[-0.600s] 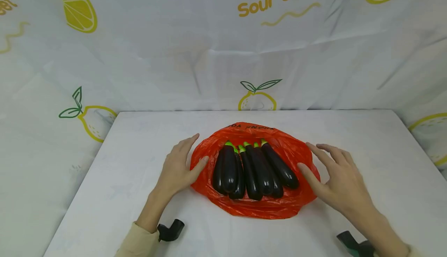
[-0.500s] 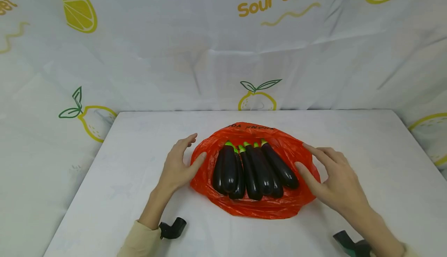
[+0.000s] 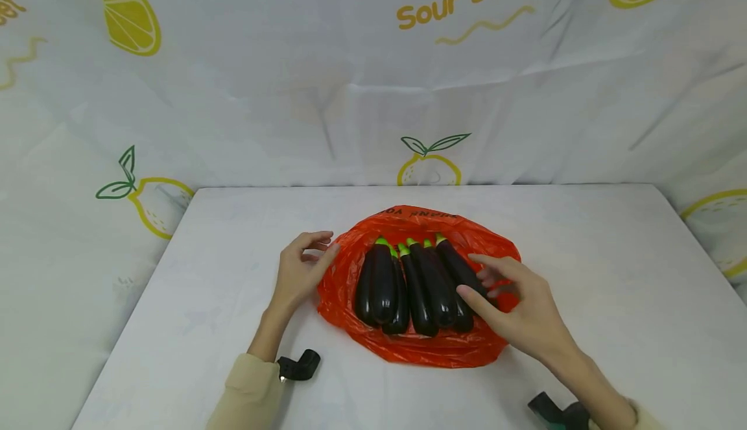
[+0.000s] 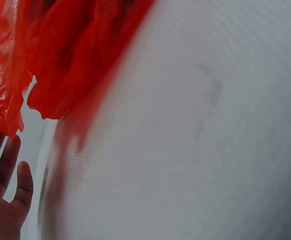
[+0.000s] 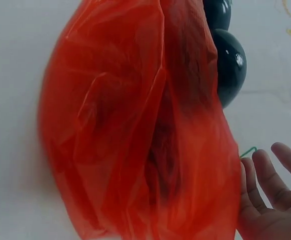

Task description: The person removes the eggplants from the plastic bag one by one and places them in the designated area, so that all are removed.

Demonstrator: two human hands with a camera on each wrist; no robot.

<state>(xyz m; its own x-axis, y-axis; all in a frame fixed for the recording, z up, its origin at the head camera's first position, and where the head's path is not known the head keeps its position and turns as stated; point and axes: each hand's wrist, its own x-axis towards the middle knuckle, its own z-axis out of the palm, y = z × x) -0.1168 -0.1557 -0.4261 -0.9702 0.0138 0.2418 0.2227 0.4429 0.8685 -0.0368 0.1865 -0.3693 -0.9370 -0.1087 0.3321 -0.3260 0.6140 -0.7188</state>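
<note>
While a lemon-printed white cloth (image 3: pixel 262 60) hangs well beyond my left hand (image 3: pixel 296 273) and my right hand (image 3: pixel 528 307), the white surface (image 3: pixel 613 287) spreads out beneath both. Between them, reaching under the right one, sits the red plastic bag (image 3: pixel 420 355), its mouth spread wide and facing up — I judge that is why everything inside lies bare and within easy reach. My hands are apart and clamped on nothing: the left is beside the bag's left rim, fingers loosely bent, while the right hangs over the bag's right part, thumb and fingers spaced. Whether either one touches the plastic or the rightmost eggplant (image 3: pixel 458 268), I cannot tell. The dark eggplants (image 3: pixel 383 287) lie side by side in the bag, mostly between my hands, probably kept in that loose row by its low, slack sides. Nearer me than my hands, a black wrist piece (image 3: pixel 300 366) juts inward from each arm — angled, I think, to face the fingers. Smallest are the green stem ends (image 3: pixel 381 240), pointing away from me.
</note>
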